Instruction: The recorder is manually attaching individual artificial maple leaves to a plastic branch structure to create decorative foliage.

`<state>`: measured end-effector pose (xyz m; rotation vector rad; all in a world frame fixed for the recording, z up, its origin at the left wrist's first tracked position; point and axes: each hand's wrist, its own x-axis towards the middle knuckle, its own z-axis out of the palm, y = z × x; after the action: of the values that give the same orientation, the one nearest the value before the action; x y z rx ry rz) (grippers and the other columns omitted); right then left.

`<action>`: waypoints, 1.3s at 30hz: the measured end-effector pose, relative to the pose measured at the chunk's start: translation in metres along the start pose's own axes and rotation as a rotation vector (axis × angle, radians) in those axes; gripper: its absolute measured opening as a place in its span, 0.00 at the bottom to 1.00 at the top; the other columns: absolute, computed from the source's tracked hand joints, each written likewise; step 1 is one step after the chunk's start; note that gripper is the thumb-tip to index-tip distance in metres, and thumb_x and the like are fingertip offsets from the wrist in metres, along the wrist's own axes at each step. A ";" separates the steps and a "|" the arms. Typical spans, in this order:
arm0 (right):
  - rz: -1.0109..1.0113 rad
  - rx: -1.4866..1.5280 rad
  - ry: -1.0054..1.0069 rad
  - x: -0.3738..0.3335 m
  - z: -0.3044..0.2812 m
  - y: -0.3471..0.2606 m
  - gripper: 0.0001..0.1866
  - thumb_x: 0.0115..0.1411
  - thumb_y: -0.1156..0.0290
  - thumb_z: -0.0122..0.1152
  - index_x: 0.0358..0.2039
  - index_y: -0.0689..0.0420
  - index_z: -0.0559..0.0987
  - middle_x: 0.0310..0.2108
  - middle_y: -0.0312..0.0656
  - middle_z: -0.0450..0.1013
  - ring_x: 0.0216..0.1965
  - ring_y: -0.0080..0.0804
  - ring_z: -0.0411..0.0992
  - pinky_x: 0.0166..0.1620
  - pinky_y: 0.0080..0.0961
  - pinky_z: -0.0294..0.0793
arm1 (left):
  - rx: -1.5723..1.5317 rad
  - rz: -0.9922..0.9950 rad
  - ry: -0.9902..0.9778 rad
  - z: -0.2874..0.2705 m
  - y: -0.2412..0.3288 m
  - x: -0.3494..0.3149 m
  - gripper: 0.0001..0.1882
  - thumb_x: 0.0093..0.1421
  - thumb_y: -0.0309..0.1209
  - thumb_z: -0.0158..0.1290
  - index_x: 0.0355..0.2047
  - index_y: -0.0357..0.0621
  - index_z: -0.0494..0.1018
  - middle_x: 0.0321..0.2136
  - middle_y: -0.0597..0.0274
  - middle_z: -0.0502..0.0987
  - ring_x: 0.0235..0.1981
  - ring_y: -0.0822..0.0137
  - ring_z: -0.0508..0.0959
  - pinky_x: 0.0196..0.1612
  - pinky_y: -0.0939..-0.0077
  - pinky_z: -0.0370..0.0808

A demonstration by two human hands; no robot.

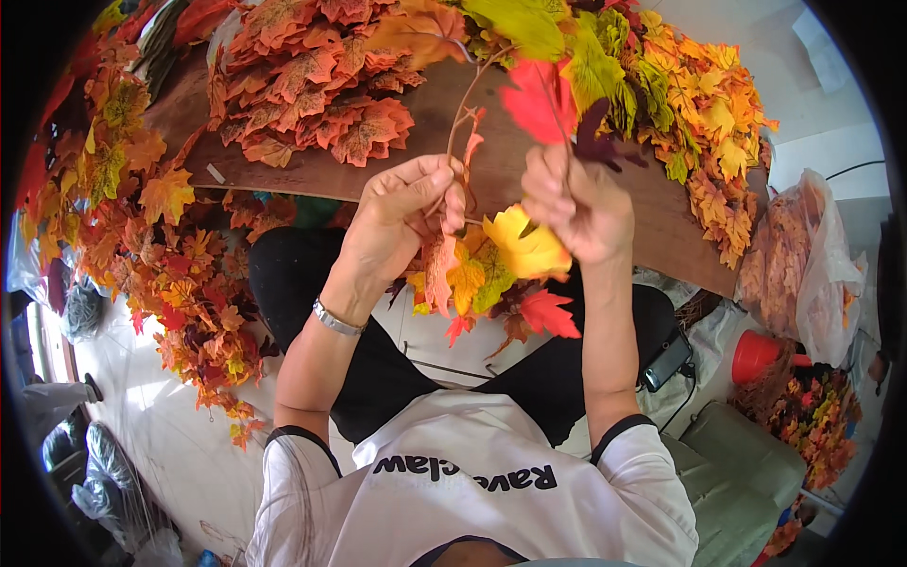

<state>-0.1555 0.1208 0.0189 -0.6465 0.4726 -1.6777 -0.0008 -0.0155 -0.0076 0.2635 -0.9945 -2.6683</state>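
Observation:
My left hand (pixel 402 213), with a silver band on its wrist, pinches the thin brown stem (pixel 457 118) of an artificial leaf garland above my lap. My right hand (pixel 588 203) is closed, slightly blurred, around the stem of a red artificial leaf (pixel 540 102) that points away from me. A dark purple leaf (pixel 595 134) shows just behind that hand. Below and between my hands hang a yellow leaf (pixel 525 246) and a smaller red leaf (pixel 550 313), among orange and green ones. Whether the right hand's stem joins the garland is hidden.
A brown board (pixel 312 177) lies across in front of me, bearing piles of orange leaves (pixel 312 85), green leaves (pixel 605 71) and yellow leaves (pixel 713 109). Finished-looking garlands (pixel 203 283) drape at left. At right are a clear bag (pixel 803 274) and a red container (pixel 756 357).

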 end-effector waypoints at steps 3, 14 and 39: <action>-0.158 -0.003 -0.437 -0.009 0.016 0.024 0.16 0.57 0.67 0.50 0.15 0.61 0.71 0.19 0.40 0.66 0.18 0.26 0.62 0.21 0.22 0.60 | -0.035 0.028 0.071 0.001 -0.002 0.003 0.09 0.58 0.30 0.47 0.35 0.37 0.70 0.21 0.62 0.73 0.20 0.75 0.71 0.27 0.85 0.69; -0.150 -0.291 0.428 0.005 0.018 0.045 0.07 0.55 0.70 0.57 0.31 0.60 0.74 0.30 0.34 0.70 0.32 0.20 0.67 0.39 0.20 0.65 | -0.063 0.071 -0.094 0.007 -0.008 0.001 0.08 0.59 0.29 0.46 0.36 0.37 0.69 0.22 0.61 0.73 0.20 0.74 0.72 0.25 0.84 0.69; -0.103 -0.009 0.498 0.003 0.009 0.061 0.08 0.55 0.69 0.57 0.28 0.60 0.76 0.26 0.36 0.71 0.29 0.23 0.68 0.37 0.22 0.66 | 0.021 0.085 -0.099 0.016 -0.011 -0.003 0.09 0.60 0.29 0.45 0.40 0.42 0.62 0.20 0.59 0.73 0.17 0.75 0.71 0.23 0.86 0.68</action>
<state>-0.1047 0.1057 -0.0118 -0.2538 0.8103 -1.9380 -0.0044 0.0037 -0.0027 0.0916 -1.0399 -2.6170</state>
